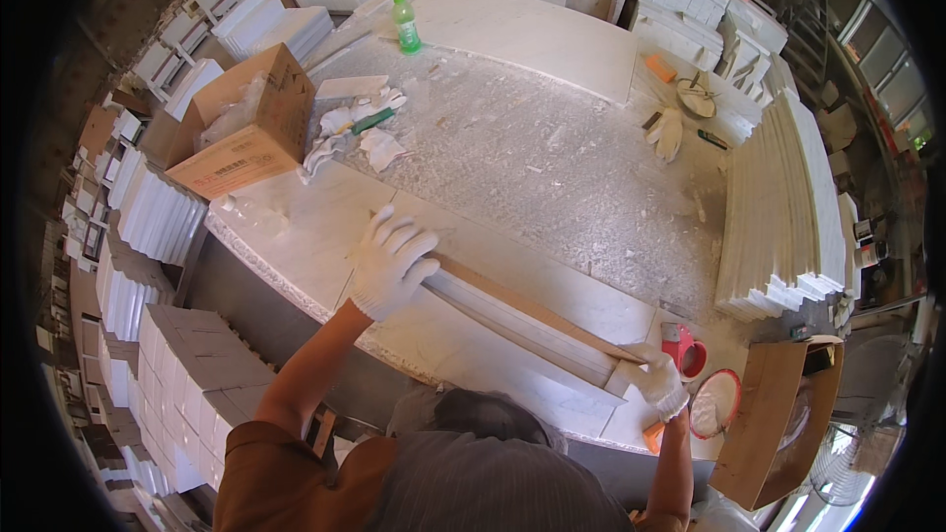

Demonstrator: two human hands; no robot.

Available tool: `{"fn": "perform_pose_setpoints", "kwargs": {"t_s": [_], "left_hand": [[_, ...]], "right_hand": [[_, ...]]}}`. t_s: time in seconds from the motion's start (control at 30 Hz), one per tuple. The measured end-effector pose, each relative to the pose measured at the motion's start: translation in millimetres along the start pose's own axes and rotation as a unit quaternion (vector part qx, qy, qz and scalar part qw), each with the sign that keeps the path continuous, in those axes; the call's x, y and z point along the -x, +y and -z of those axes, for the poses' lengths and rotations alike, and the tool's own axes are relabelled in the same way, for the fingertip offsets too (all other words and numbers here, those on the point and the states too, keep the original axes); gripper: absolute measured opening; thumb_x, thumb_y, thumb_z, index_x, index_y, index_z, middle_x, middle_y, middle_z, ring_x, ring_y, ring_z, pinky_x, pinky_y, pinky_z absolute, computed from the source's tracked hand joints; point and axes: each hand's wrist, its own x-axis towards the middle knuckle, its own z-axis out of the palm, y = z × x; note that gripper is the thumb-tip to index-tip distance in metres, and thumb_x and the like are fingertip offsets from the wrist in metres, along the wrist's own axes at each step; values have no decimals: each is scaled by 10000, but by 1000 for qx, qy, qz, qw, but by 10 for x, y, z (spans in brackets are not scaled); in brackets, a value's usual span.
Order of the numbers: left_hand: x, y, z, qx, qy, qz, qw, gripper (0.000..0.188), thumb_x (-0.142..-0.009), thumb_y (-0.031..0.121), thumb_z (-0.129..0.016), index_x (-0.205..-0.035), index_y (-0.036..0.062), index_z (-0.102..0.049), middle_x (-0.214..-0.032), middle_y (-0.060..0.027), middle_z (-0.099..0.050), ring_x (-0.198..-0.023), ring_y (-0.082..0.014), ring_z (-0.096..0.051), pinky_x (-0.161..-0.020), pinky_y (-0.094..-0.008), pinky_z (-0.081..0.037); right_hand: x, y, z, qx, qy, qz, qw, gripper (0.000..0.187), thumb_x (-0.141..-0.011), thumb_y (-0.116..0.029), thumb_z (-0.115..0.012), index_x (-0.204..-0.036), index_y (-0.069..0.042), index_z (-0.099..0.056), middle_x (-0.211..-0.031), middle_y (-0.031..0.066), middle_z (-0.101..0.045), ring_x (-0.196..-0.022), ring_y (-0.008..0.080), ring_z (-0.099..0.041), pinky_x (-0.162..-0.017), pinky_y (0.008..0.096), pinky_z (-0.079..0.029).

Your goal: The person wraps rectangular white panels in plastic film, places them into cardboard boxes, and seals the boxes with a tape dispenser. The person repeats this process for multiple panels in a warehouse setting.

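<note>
My left hand (392, 264), in a white knit glove, lies with fingers spread on the pale slab (493, 350) at the left end of a long narrow strip (537, 307) with a brown upper face. Its thumb reaches the strip's end. At the opposite end, my right hand (662, 382), gloved too, is closed about the strip's right tip; its fingertips are partly hidden. Alongside the strip, on the near side, run long white pieces (522, 330). Close by the right hand are an orange handle (652, 436), a red tape roll (685, 350) and a round red-rimmed dish (715, 404).
An open cardboard box (241, 128) stands at left, near a green bottle (406, 25) and gloves with a green-handled tool (372, 119). Stacked white slabs (778, 207) rise at right, beside another cardboard box (778, 424). A glove (667, 134) and a bowl (696, 97) lie far right.
</note>
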Motion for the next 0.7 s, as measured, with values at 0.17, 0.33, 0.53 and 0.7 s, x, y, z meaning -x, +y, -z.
{"fn": "perform_pose_setpoints", "kwargs": {"t_s": [0.17, 0.33, 0.53, 0.7], "left_hand": [[156, -57, -51, -15, 29, -31, 999, 183, -708, 170, -770, -692, 90, -606, -701, -47, -564, -831, -286, -579, -817, -471, -470], [92, 30, -82, -88, -89, -75, 989, 177, -737, 188, -738, -647, 114, -605, -682, -44, -531, -811, -283, -565, -727, -424, -460], [-52, 497, -422, -21, -91, -35, 995, 127, -766, 189, -724, -742, 95, -641, -786, -66, -561, -951, -318, -575, -844, -460, -476], [-98, 363, -288, -10, -48, 126, 991, 267, -835, 256, -703, -1036, 89, -646, -1039, -134, -599, -1085, -381, -546, -918, -461, -462]], "right_hand": [[96, -674, -17, 296, -44, 174, 938, 568, -726, -304, -825, -1188, -15, -662, -1142, 141, -676, -992, 319, -616, -891, 413, -484], [-105, -911, -811, 485, -33, 145, 862, 936, -621, -577, -812, -1278, 23, -520, -1197, 187, -591, -1022, 350, -560, -931, 449, -433], [-837, -972, -1830, 464, 34, 178, 867, 859, -643, -544, -802, -1247, -13, -501, -1075, 165, -598, -1003, 355, -585, -870, 436, -459], [-790, -971, -1611, 407, -3, 178, 896, 816, -627, -509, -825, -1225, -48, -517, -1014, 140, -620, -959, 334, -607, -835, 440, -479]]}}
